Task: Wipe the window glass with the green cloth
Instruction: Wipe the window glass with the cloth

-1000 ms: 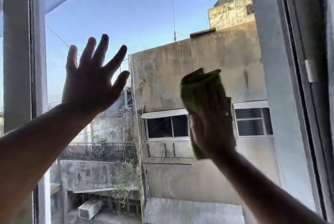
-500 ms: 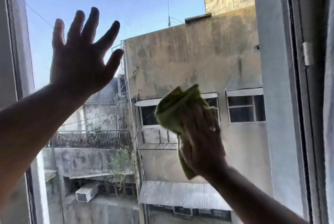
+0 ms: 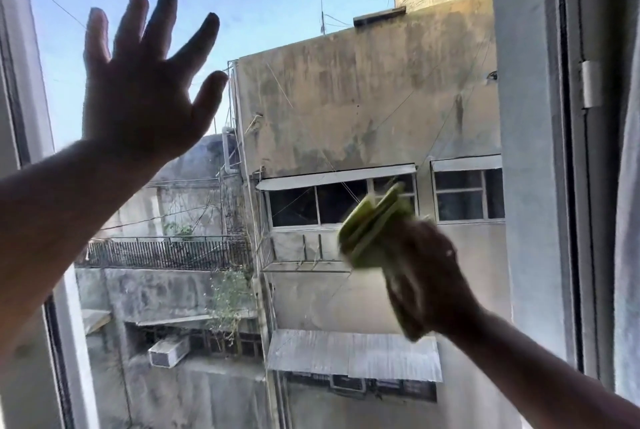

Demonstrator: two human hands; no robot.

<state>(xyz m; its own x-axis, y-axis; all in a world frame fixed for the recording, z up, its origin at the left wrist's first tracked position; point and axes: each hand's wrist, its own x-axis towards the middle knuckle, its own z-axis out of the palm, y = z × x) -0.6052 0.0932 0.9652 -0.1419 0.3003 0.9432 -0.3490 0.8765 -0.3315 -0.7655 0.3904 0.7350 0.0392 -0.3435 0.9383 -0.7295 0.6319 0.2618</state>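
The window glass (image 3: 329,89) fills most of the view, with sky and a stained building behind it. My left hand (image 3: 138,89) is spread flat at the upper left of the pane, fingers apart, holding nothing. My right hand (image 3: 422,276) is at the lower right of the pane, closed on the folded green cloth (image 3: 370,231), which sticks out up and to the left of the fist against the glass. The cloth and right hand are blurred by motion.
A pale window frame (image 3: 31,89) runs down the left edge. On the right stands a grey frame (image 3: 575,186) with a small metal hinge (image 3: 590,82). Past it hangs a light curtain (image 3: 628,255).
My right hand has carried the cloth down the glass, first leftward, then back right. The view shifted, and my left hand stays spread on the upper left of the pane.
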